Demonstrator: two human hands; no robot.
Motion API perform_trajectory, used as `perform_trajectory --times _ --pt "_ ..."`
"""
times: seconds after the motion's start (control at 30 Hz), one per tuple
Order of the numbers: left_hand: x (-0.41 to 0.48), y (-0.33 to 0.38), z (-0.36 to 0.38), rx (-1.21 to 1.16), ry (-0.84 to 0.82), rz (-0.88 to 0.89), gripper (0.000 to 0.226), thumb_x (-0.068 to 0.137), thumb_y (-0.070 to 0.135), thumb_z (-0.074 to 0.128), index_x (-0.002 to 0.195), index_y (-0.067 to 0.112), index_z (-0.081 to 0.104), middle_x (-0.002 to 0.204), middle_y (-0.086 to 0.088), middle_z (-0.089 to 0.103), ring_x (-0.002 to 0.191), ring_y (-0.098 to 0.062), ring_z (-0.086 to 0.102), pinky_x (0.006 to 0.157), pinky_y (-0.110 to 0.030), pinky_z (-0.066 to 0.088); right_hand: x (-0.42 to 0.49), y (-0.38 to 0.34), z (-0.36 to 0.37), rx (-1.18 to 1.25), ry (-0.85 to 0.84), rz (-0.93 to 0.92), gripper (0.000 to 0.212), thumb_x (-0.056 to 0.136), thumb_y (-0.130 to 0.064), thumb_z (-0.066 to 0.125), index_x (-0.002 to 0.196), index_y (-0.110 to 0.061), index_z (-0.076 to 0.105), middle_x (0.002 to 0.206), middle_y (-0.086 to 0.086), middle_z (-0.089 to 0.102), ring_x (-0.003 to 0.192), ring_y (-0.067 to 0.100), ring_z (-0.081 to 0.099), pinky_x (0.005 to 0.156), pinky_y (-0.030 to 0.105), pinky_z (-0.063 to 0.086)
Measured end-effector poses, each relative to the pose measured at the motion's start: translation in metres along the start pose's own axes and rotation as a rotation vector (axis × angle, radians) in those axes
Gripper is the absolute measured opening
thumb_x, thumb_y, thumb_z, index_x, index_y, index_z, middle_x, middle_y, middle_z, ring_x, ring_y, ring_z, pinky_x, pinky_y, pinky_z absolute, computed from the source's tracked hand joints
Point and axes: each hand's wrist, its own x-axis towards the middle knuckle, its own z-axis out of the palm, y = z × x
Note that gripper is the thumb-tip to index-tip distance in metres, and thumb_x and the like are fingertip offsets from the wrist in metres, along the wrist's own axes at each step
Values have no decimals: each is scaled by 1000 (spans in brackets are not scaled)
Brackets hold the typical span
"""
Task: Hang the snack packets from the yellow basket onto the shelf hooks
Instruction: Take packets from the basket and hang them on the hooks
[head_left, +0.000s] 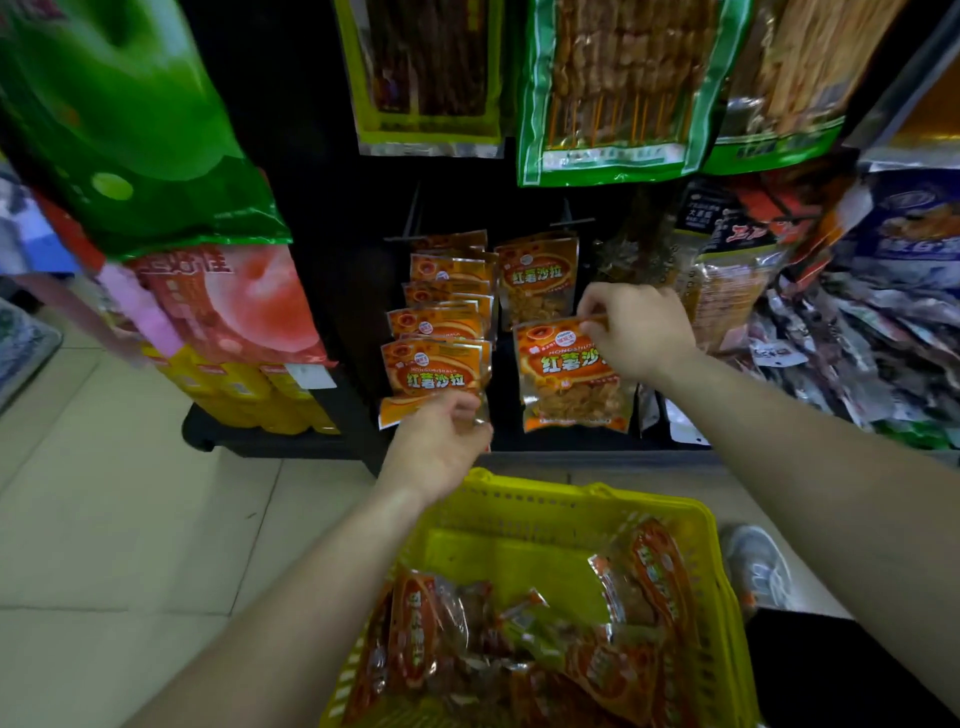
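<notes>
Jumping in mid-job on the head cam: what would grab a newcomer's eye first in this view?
Dead centre, the right hand pinches the top of an orange snack packet in front of the dark shelf, while the left hand grips the lowest packet of the hanging orange row beside it. Below, the yellow basket holds more packets.

The head camera is looking forward and down, close over the basket (582, 506) (one view only), facing the shelf (322, 156).
</notes>
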Motion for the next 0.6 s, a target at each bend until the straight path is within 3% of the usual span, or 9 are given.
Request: perform_trajectory --times 0.2,0.3,0.4,0.6 --pt "87 -22 80 -51 -98 -47 33 93 28 67 124 20 62 119 2 68 107 -15 64 93 -31 52 90 31 77 -8 -26 90 8 96 -27 60 96 -34 56 106 2 69 103 29 63 98 45 41" --pt "135 -25 119 -36 -162 -52 43 94 31 65 134 23 55 132 1 62 114 -17 61 101 -31 48 136 47 107 -51 -20 80 5 96 -28 60 100 -30 58 108 3 68 101 28 63 89 40 47" --pt "185 -26 150 33 -142 -37 56 94 33 62 146 28 43 147 0 49 126 -21 54 105 -33 45 179 62 126 -74 12 52 17 96 -29 59 111 -23 63 111 6 67 102 30 63 80 36 48" --pt "264 -38 188 221 -97 -17 78 93 33 62 155 39 15 163 3 14 145 -29 28 113 -45 38 230 82 154 -104 39 21 30 93 -29 58 121 -19 61 119 12 65 115 36 58 95 46 46"
